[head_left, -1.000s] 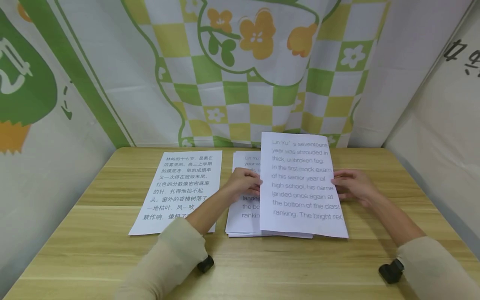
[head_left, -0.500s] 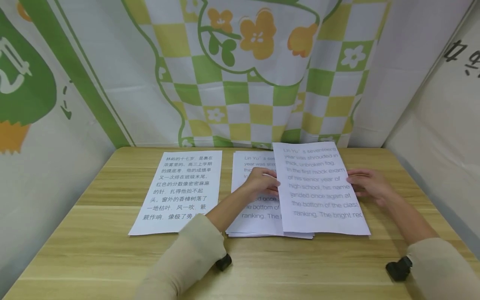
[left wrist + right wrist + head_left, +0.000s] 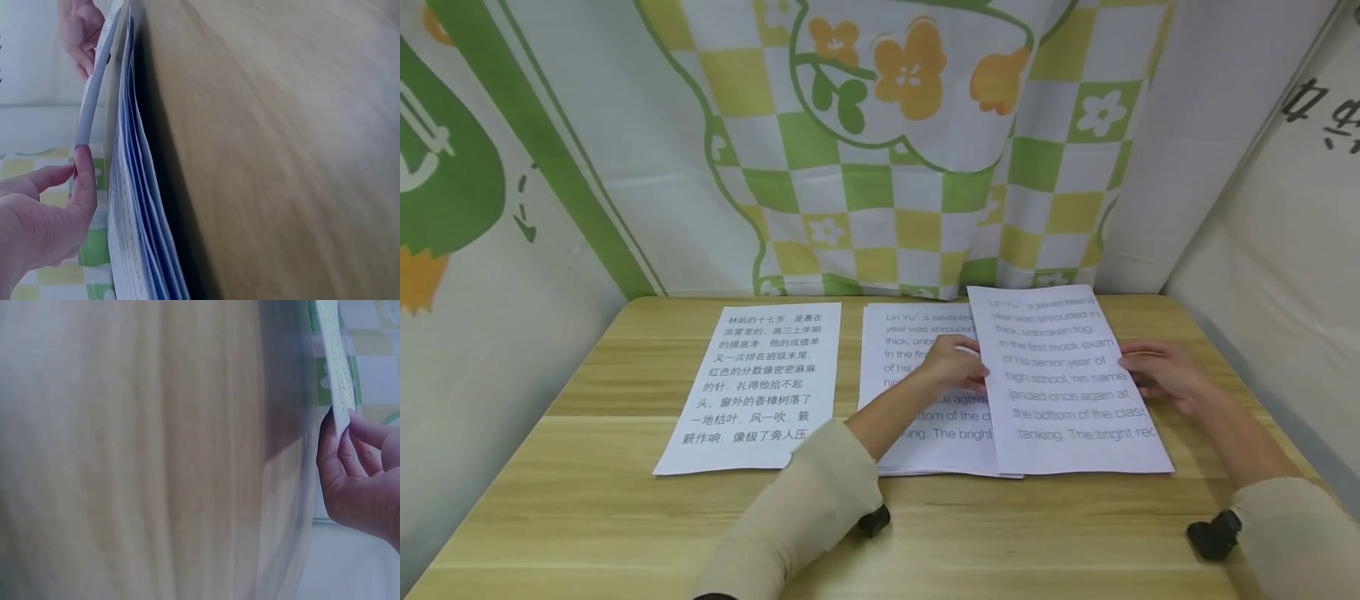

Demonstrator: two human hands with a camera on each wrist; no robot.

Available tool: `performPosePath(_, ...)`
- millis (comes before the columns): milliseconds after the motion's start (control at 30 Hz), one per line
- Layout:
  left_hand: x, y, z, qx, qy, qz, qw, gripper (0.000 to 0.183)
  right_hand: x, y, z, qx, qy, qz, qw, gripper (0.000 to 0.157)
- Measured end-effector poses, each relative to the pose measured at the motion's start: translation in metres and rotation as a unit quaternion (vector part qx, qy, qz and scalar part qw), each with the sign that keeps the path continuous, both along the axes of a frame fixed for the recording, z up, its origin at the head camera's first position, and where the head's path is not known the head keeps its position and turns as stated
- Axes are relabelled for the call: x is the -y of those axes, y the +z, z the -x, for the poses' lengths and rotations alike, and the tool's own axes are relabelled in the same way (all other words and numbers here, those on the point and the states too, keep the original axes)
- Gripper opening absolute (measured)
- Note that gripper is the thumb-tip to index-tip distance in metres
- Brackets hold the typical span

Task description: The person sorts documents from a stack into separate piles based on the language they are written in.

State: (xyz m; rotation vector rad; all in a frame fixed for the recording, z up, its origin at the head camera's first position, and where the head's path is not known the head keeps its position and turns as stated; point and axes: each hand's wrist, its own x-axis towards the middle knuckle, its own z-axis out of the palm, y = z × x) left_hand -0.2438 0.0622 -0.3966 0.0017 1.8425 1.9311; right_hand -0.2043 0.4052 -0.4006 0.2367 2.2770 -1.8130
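Between my two hands is a white paper sheet [image 3: 1067, 392] printed with large English text. My left hand [image 3: 955, 364] pinches its left edge between thumb and fingers, and my right hand [image 3: 1161, 372] pinches its right edge. In the left wrist view, the sheet [image 3: 94, 103] stands off the paper stack [image 3: 140, 206], with a gap between them. The stack of English-text sheets [image 3: 936, 454] lies on the table, partly covered by the held sheet and my left hand. The right wrist view shows my right thumb and fingers on either side of the sheet's edge [image 3: 337, 381].
A sheet with Chinese text [image 3: 760, 383] lies on the left of the wooden table [image 3: 587, 533]. A checkered, flower-patterned cloth [image 3: 880, 192] hangs behind the table, and pale printed panels stand at both sides.
Both hands have carried the sheet to the right, off most of the stack. More of the stack's top page and of the Chinese-text sheet now shows.
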Motion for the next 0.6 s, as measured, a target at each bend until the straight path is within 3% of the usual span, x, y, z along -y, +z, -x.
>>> performPosePath(400,-0.023,-0.002,-0.002,0.002,0.006,0.027,0.9996,0.023,-0.018,0.002,-0.002,0.007,-0.022,-0.014,1.000,0.033)
performPosePath(600,-0.033,-0.002,-0.006,0.007,0.007,0.039,0.9992,0.026,-0.026,-0.001,-0.004,0.010,-0.030,-0.018,0.999,0.031)
